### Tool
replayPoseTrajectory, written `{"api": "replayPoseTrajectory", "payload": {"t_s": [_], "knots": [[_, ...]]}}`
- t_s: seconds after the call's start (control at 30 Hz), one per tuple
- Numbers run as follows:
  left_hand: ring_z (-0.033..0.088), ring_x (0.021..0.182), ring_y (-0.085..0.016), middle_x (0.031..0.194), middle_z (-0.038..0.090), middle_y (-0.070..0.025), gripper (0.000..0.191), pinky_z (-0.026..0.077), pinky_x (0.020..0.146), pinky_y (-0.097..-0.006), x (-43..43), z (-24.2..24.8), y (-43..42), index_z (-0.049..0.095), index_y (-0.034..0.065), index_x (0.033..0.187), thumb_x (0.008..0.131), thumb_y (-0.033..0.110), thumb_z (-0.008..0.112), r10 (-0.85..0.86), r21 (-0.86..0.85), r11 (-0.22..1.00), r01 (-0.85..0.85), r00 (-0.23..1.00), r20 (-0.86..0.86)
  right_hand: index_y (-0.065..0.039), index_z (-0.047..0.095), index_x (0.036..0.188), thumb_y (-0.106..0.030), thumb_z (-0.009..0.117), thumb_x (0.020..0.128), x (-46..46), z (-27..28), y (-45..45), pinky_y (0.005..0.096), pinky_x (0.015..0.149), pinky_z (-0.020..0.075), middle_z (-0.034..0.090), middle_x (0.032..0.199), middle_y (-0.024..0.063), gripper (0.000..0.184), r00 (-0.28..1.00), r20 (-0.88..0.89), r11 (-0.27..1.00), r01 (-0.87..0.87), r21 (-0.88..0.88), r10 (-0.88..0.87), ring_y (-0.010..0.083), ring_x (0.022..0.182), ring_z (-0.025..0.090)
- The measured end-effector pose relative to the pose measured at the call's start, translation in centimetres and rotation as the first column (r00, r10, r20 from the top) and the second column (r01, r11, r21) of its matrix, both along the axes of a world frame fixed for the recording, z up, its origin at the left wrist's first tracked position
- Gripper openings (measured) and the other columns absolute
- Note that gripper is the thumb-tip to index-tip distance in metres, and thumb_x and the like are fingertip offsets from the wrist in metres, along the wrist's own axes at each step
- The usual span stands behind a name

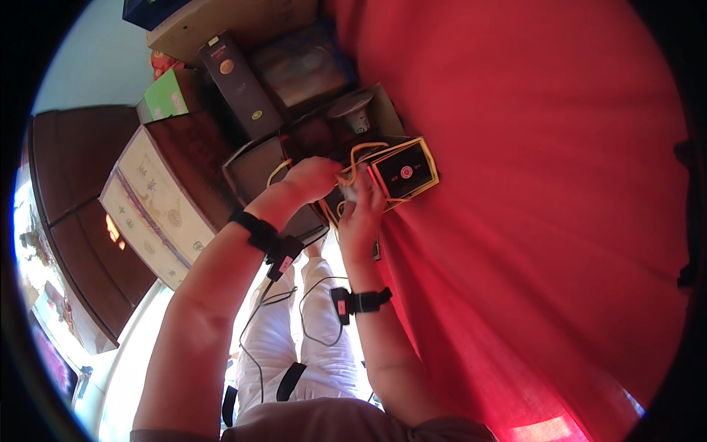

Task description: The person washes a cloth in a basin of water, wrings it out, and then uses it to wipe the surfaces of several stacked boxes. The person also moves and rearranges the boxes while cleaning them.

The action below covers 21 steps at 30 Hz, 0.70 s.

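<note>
A gift bag (434, 166) with yellow edges and orange cord handles (369, 145) stands before me, tilted in view. In its right part sits a black box (406, 170) with a round red-and-white emblem and small writing. My left hand (315, 179) is at the bag's opening, fingers bunched against the orange cord; its fingertips are partly hidden. My right hand (362, 218) reaches over the bag's near side, its thumb and fingers around a small whitish thing (349, 191) too blurred to name.
An open dark bag (259, 166) with a yellow cord stands left, beside a cream bag (160, 215) bearing writing. Behind are a tall dark box (240, 85), a cup-shaped container (356, 113) and a cardboard box (237, 27). A red curtain (525, 166) hangs right; thin cables (255, 353) trail from my wrist straps.
</note>
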<state>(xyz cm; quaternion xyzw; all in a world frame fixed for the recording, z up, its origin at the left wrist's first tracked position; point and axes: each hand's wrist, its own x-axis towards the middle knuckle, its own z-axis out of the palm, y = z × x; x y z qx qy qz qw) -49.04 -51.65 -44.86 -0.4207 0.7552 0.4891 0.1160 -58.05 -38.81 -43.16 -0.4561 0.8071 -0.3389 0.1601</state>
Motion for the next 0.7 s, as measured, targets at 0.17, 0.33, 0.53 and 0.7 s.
{"api": "replayPoseTrajectory", "payload": {"t_s": [0.17, 0.33, 0.53, 0.7], "knots": [[0.065, 0.099, -0.034, 0.103, 0.069, -0.0133, 0.029, 0.053, 0.084, -0.0425, 0.1, 0.6, 0.2, 0.069, 0.0178, 0.107, 0.083, 0.012, 0.054, 0.014, -0.024, 1.0, -0.012, 0.997, 0.071, -0.009, 0.065, 0.105, 0.012, 0.057, 0.069, 0.8, 0.5, 1.4, 0.0407, 0.084, 0.0495, 0.059, 0.103, 0.0114, 0.043, 0.937, 0.215, 0.941, -0.308, 0.138, 0.276, 0.0335, 0.1, 0.057], [0.065, 0.099, -0.034, 0.104, 0.069, -0.0128, 0.032, 0.054, 0.083, -0.043, 0.2, 1.0, 0.5, 0.069, 0.0193, 0.111, 0.084, 0.011, 0.053, 0.008, -0.038, 0.999, -0.004, 0.995, 0.102, -0.013, 0.069, 0.098, 0.005, 0.063, 0.07, -4.7, 1.1, 4.2, 0.0403, 0.077, 0.0518, 0.055, 0.095, 0.007, 0.034, 0.829, -0.046, 0.823, -0.543, 0.169, 0.557, 0.0297, 0.095, 0.055], [0.065, 0.097, -0.035, 0.101, 0.069, -0.0131, 0.029, 0.053, 0.082, -0.0431, 0.1, 0.9, 0.4, 0.068, 0.018, 0.111, 0.086, 0.014, 0.054, -0.047, -0.057, 0.997, 0.054, 0.992, 0.115, -0.01, 0.068, 0.102, -0.009, 0.066, 0.077, -13.8, 2.5, 1.1, 0.0419, 0.082, 0.0509, 0.057, 0.101, 0.0112, 0.026, 0.849, -0.474, 0.887, 0.015, 0.462, 0.233, 0.033, 0.098, 0.057], [0.065, 0.098, -0.034, 0.103, 0.068, -0.0136, 0.03, 0.053, 0.083, -0.0427, 0.4, 0.7, 0.5, 0.068, 0.0182, 0.113, 0.086, 0.014, 0.055, -0.05, -0.077, 0.996, 0.054, 0.997, 0.054, -0.011, 0.062, 0.117, -0.007, 0.068, 0.079, -13.1, 2.4, -3.6, 0.0433, 0.086, 0.0501, 0.06, 0.109, 0.0129, 0.04, 0.956, -0.285, 0.991, -0.037, 0.129, 0.073, 0.0332, 0.102, 0.06]]}}
